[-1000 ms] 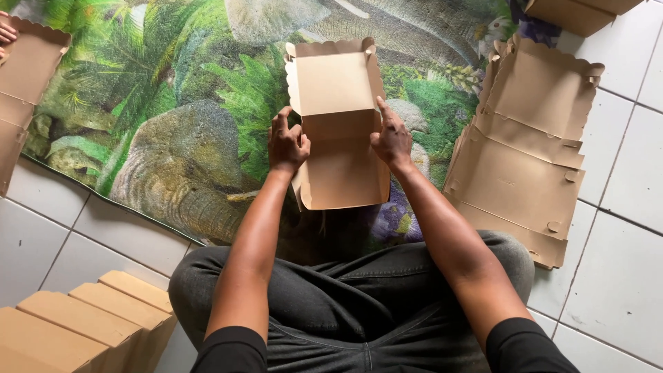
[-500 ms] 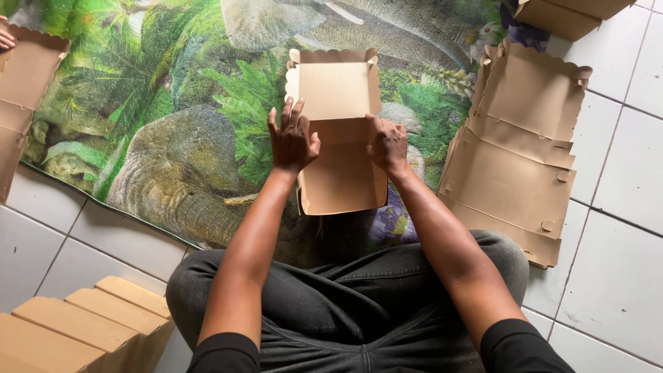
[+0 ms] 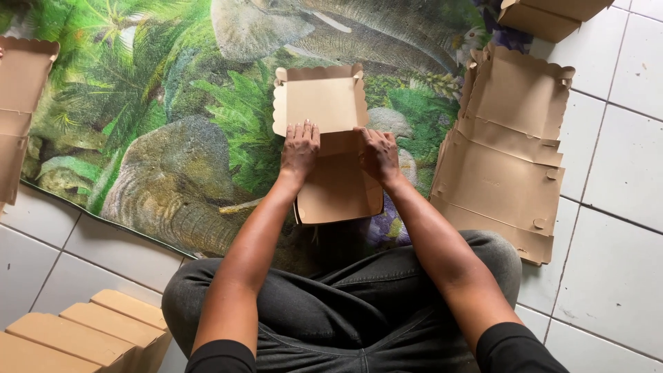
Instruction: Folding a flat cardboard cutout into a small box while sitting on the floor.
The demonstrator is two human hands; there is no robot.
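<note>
On the mat (image 3: 159, 103), both hands (image 3: 300, 148) press flat an empty cardboard box (image 3: 324, 103).

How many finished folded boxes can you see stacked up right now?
4: three folded boxes side by side at the bottom left corner by the person's knee, and one at the top right edge, on the tiles. More may lie out of frame.

Folded brown boxes (image 3: 83, 338) are cut off at the bottom-left edge, a flat carton (image 3: 17, 117) at the left edge, and another box (image 3: 552, 15) at the top-right corner.
</note>
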